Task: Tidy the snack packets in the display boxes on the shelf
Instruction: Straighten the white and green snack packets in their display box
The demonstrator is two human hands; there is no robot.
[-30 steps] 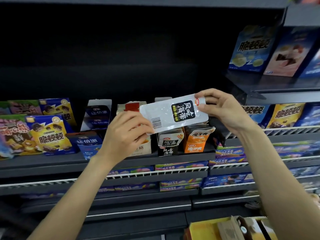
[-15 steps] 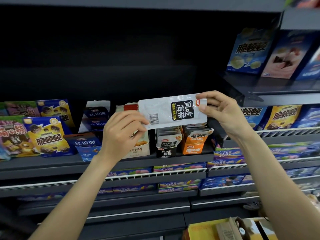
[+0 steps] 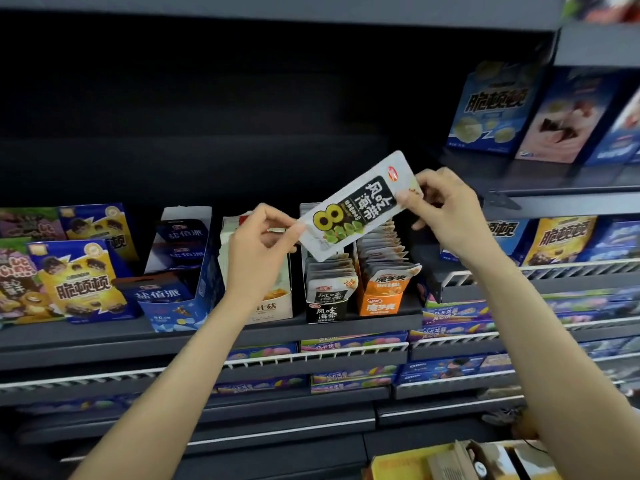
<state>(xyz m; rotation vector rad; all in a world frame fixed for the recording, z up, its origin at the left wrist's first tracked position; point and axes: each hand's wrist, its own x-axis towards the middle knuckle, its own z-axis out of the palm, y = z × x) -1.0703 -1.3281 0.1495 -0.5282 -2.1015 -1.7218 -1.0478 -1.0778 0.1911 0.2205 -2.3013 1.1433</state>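
above the black display box [image 3: 326, 299], in front of the middle shelf [image 3: 104, 336], a white seaweed packet [image 3: 358, 206] is held slanted in the air, its printed face toward the camera, low end at left and high end at right. the left hand [image 3: 258, 247] pinches the packet's lower left corner between thumb and fingertips; the right hand [image 3: 446, 209] pinches the upper right end the same way, other fingers loosely curled behind.

the black display box already holds a row of matching packets standing on edge, fairly even, and the orange display box [image 3: 382, 289] just to its right is filled with its own row, the rear ones fanned back a little. left of the hands stand a cream box [image 3: 273, 303], partly hidden by the left wrist, and a blue box [image 3: 180, 299] with a tall back flap.

judging by this, the tidying looks partway done: this one packet is out and seems to belong in the black box below. left to do, likely, is turning it upright, slotting it into the row, and squaring the neighbouring rows; how neat the cream box is cannot be told.
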